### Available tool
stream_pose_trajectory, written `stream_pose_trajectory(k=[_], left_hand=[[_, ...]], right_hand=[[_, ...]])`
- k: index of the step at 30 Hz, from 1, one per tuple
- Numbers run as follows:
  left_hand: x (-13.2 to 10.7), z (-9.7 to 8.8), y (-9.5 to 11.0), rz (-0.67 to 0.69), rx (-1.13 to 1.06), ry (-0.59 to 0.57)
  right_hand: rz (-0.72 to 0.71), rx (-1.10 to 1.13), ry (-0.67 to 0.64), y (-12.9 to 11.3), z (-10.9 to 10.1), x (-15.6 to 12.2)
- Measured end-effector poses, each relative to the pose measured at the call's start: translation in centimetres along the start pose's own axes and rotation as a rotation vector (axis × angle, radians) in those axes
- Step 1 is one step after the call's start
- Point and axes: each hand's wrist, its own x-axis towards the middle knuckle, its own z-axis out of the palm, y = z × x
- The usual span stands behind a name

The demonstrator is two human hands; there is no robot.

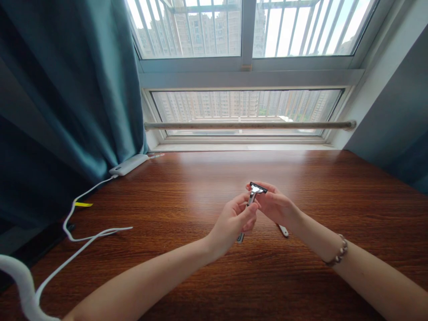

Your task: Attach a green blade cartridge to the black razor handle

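My left hand (pixel 238 216) is closed around the handle of a silver-and-black safety razor (pixel 257 189). The razor stands tilted above the table, its black-edged head up and its handle's end (pixel 240 238) showing below my fingers. My right hand (pixel 274 201) is close behind and to the right of the razor head, its fingers stretched out and partly hidden by it. Whether those fingertips touch the head I cannot make out. Below my right wrist, the white end of a slim object (pixel 284 231) lies on the table; the rest of it is covered by my hand.
The brown wooden table (pixel 187 196) reaches to the window. On the left are a white power strip (pixel 129 164), a white cable (pixel 83 238), a yellow strip (pixel 83 204) and a thick white curved tube (pixel 20 278). A blue curtain (pixel 100 89) hangs there. A horizontal rail (pixel 250 125) crosses the window.
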Motion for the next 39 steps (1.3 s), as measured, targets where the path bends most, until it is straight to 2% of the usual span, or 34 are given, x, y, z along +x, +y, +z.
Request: stream_pose_trajectory(k=[5, 8, 12, 14, 15, 18, 21, 26, 32, 35, 39], left_hand=[[0.1, 0.0, -0.2, 0.041, 0.014, 0.075], [0.3, -0.1, -0.2, 0.069, -0.004, 0.158], [0.8, -0.4, -0.2, 0.017, -0.124, 0.304], [1.1, -0.5, -0.4, -0.037, -0.166, 0.347], [1.2, -0.6, -0.5, -0.063, -0.175, 0.358], [1.6, -1.0, -1.4, -0.112, -0.174, 0.371], [2.0, -1.7, -2.7, -0.116, -0.161, 0.375], [3.2, -3.4, -4.9, -0.162, -0.068, 0.375], [3.9, -4.1, -6.3, -0.018, 0.120, 0.291], [3.8, -4.0, -6.6, -0.019, 0.165, 0.280], [3.8, -4.0, -6.6, -0.018, 0.171, 0.293]], right_hand=[[-0.012, -0.021, 0.029, 0.2, -0.5, 0.3], [-0.022, -0.107, 0.064, -0.1, -1.2, 0.6], [-0.089, -0.330, 0.334, -1.9, -3.2, 1.3], [-0.132, -0.432, 0.409, -3.2, -4.6, 1.4], [-0.148, -0.576, 0.415, -3.8, -5.4, 1.3], [-0.089, -1.091, 0.314, -5.0, -7.9, 1.0], [-0.033, -1.220, 0.255, -4.9, -10.3, 0.3], [0.038, -1.251, 0.137, -3.0, -13.4, -0.4], [0.031, -1.241, 0.077, -1.9, -14.7, -0.2], [0.020, -1.221, 0.087, -2.1, -14.7, -0.6], [0.017, -1.200, 0.187, -3.4, -15.9, -2.2]])
